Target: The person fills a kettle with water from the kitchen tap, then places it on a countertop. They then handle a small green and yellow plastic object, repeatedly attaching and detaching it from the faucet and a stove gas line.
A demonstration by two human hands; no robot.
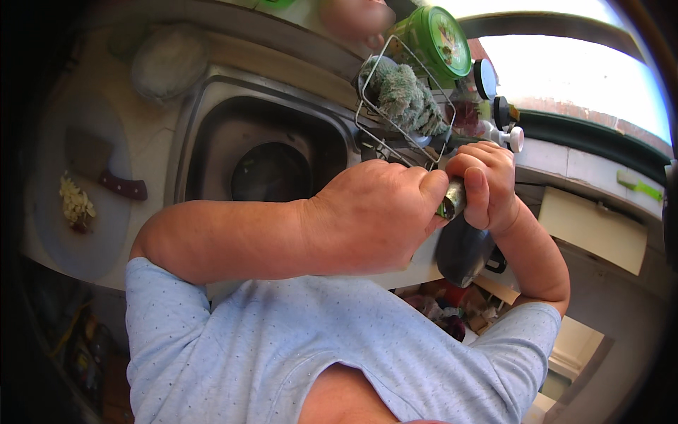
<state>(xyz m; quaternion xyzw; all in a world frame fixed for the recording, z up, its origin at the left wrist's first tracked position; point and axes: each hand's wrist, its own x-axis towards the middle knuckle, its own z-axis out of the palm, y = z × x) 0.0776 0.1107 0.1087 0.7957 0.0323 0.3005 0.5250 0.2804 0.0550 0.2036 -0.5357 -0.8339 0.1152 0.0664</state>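
Note:
My left hand [389,209] is closed in a fist, its back facing up, around one end of a small green and silvery thing [454,199], which looks like a foil packet. Close beside it, my right hand [487,185] grips the same thing, thumb lying along it. Most of it is hidden by my fingers. Just below both hands is a dark, glossy, rounded oblong thing [463,252]; I cannot tell what it is.
A steel sink [212,148] contains a dark round vessel [270,172]. On the left, an oval cutting board [111,238] bears a cleaver [122,185] and chopped garlic-like pieces [77,201]. A wire rack [365,100] holds a greenish cloth [405,98], near a green tub [447,42].

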